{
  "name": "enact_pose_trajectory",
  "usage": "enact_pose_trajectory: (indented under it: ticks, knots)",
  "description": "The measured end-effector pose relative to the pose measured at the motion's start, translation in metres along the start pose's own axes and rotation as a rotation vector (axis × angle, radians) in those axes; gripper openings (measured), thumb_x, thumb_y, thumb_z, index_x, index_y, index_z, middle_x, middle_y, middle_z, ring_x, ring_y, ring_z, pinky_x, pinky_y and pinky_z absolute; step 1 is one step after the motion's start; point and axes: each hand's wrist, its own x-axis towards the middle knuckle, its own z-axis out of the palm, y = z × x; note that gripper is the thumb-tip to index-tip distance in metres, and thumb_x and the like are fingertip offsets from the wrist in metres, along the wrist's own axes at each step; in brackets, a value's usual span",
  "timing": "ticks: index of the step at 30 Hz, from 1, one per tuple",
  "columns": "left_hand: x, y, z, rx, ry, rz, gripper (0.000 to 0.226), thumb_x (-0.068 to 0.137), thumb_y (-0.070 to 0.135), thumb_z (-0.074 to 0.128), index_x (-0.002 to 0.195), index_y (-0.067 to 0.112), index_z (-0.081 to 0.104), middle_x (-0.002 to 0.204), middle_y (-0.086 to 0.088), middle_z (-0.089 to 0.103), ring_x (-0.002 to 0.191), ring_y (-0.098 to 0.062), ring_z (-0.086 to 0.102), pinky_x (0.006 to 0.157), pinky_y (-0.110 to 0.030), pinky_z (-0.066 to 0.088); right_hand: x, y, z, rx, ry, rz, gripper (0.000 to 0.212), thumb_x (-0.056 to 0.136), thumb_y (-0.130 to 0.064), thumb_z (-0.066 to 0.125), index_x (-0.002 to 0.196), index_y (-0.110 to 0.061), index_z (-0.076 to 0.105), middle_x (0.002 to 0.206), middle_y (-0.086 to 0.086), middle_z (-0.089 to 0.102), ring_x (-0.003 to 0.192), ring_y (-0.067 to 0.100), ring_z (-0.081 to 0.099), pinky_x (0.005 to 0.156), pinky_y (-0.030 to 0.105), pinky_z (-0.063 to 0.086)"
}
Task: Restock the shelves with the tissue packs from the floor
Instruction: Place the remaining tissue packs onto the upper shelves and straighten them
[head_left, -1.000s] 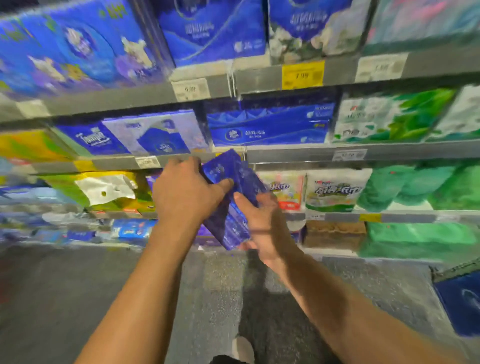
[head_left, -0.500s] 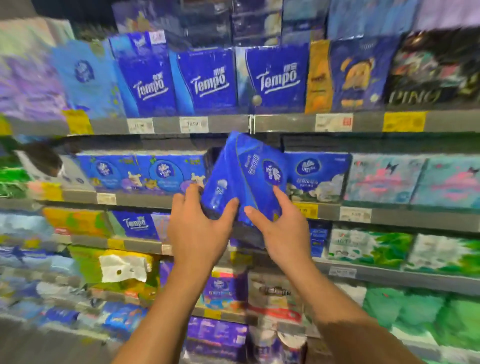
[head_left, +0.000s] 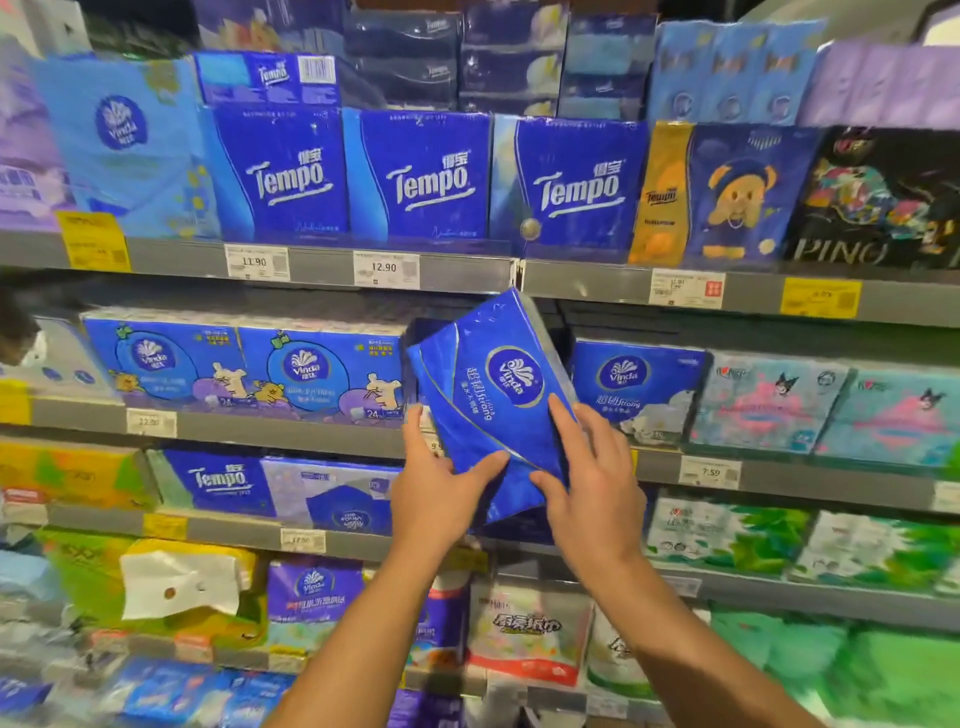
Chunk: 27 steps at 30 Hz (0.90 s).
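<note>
A dark blue Vinda tissue pack (head_left: 483, 400) is tilted in front of a dark gap in the second shelf (head_left: 291, 431), between two rows of Vinda packs. My left hand (head_left: 441, 493) grips its lower left edge, thumb across the front. My right hand (head_left: 592, 478) holds its lower right corner, fingers spread over the face. The pack's upper end reaches close to the underside of the top shelf rail (head_left: 519, 275). Its back side is hidden.
Tempo packs (head_left: 426, 176) fill the top shelf. A light blue Vinda pack (head_left: 634, 389) stands right of the gap, cartoon Vinda packs (head_left: 244, 364) to its left. Lower shelves hold Tempo, yellow, purple and green packs. Price tags line every rail.
Both hands have lifted the blue pack from near floor level up to the second shelf, and my view has risen with it. The pack now stands more upright before the gap.
</note>
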Motion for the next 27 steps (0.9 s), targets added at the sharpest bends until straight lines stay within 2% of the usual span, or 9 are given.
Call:
enact_pose_trajectory:
  ticks: [3, 6, 8, 11, 13, 16, 19, 23, 27]
  knots:
    - [0.024, 0.010, -0.009, -0.066, 0.037, 0.074, 0.107, 0.066, 0.040, 0.087, 0.146, 0.048, 0.017, 0.101, 0.015, 0.063, 0.073, 0.007, 0.064, 0.060, -0.009, 0.042, -0.002, 0.011, 0.014, -0.049, 0.064, -0.092, 0.081, 0.060, -0.003, 0.086, 0.134, -0.020, 0.058, 0.133, 0.008, 0.055, 0.118, 0.031, 0.049, 0.086, 0.043, 0.055]
    - [0.056, 0.013, -0.013, -0.030, -0.001, 0.162, 0.114, 0.064, 0.042, 0.088, 0.149, 0.049, 0.012, 0.105, 0.000, 0.060, 0.074, -0.002, 0.065, 0.066, -0.018, 0.044, 0.006, 0.022, 0.022, -0.063, 0.079, -0.198, 0.075, 0.060, 0.015, 0.071, 0.128, -0.015, 0.063, 0.130, 0.008, 0.059, 0.112, 0.037, 0.053, 0.094, 0.048, 0.048]
    - [0.072, 0.013, -0.015, 0.093, -0.046, 0.215, 0.117, 0.061, 0.043, 0.089, 0.151, 0.044, 0.015, 0.107, -0.004, 0.052, 0.076, -0.009, 0.063, 0.076, -0.023, 0.044, 0.014, 0.028, 0.025, -0.073, 0.060, -0.232, 0.068, 0.066, 0.013, 0.066, 0.129, -0.012, 0.063, 0.130, 0.009, 0.059, 0.112, 0.038, 0.053, 0.095, 0.049, 0.045]
    - [0.089, 0.008, -0.017, 0.189, -0.041, 0.258, 0.109, 0.057, 0.041, 0.091, 0.148, 0.035, 0.032, 0.122, -0.005, 0.038, 0.102, -0.017, 0.052, 0.091, -0.019, 0.037, 0.021, 0.035, 0.020, -0.081, 0.042, -0.322, 0.056, 0.077, 0.007, 0.064, 0.130, -0.009, 0.062, 0.133, 0.010, 0.059, 0.111, 0.040, 0.053, 0.096, 0.050, 0.044]
    - [0.098, 0.003, -0.017, 0.191, -0.014, 0.301, 0.098, 0.056, 0.045, 0.091, 0.141, 0.026, 0.047, 0.126, -0.003, 0.043, 0.110, -0.016, 0.050, 0.094, -0.019, 0.037, 0.027, 0.036, 0.018, -0.076, 0.061, -0.371, 0.051, 0.079, 0.009, 0.064, 0.127, -0.007, 0.064, 0.132, 0.011, 0.059, 0.108, 0.040, 0.054, 0.096, 0.049, 0.044]
    - [0.105, 0.000, -0.017, 0.126, 0.098, 0.361, 0.083, 0.057, 0.044, 0.091, 0.129, 0.018, 0.057, 0.109, 0.000, 0.054, 0.088, -0.013, 0.052, 0.079, -0.021, 0.043, 0.044, 0.031, 0.019, -0.044, 0.136, -0.467, 0.043, 0.082, 0.010, 0.064, 0.122, -0.005, 0.067, 0.128, 0.012, 0.063, 0.104, 0.039, 0.056, 0.092, 0.051, 0.045]
    - [0.107, -0.004, -0.017, -0.014, 0.208, 0.365, 0.073, 0.060, 0.039, 0.091, 0.122, 0.017, 0.058, 0.108, 0.001, 0.055, 0.081, -0.011, 0.055, 0.071, -0.022, 0.049, 0.069, 0.029, 0.025, -0.045, 0.174, -0.546, 0.032, 0.090, 0.001, 0.064, 0.122, -0.004, 0.067, 0.125, 0.011, 0.065, 0.104, 0.037, 0.060, 0.094, 0.056, 0.043]
    - [0.110, -0.016, -0.013, -0.001, 0.269, 0.332, 0.064, 0.068, 0.032, 0.087, 0.122, 0.016, 0.056, 0.105, 0.002, 0.052, 0.077, -0.007, 0.056, 0.073, -0.029, 0.055, 0.093, 0.037, 0.048, -0.047, 0.121, -0.546, 0.029, 0.101, -0.014, 0.051, 0.122, -0.002, 0.066, 0.126, 0.012, 0.065, 0.115, 0.033, 0.059, 0.103, 0.058, 0.039]
    - [0.112, -0.020, -0.006, 0.027, 0.279, 0.341, 0.077, 0.073, 0.018, 0.084, 0.139, 0.020, 0.045, 0.112, 0.002, 0.040, 0.080, -0.007, 0.056, 0.083, -0.030, 0.055, 0.111, 0.035, 0.059, -0.055, 0.063, -0.468, 0.038, 0.089, -0.002, 0.052, 0.125, -0.003, 0.063, 0.130, 0.014, 0.061, 0.122, 0.033, 0.055, 0.111, 0.056, 0.032]
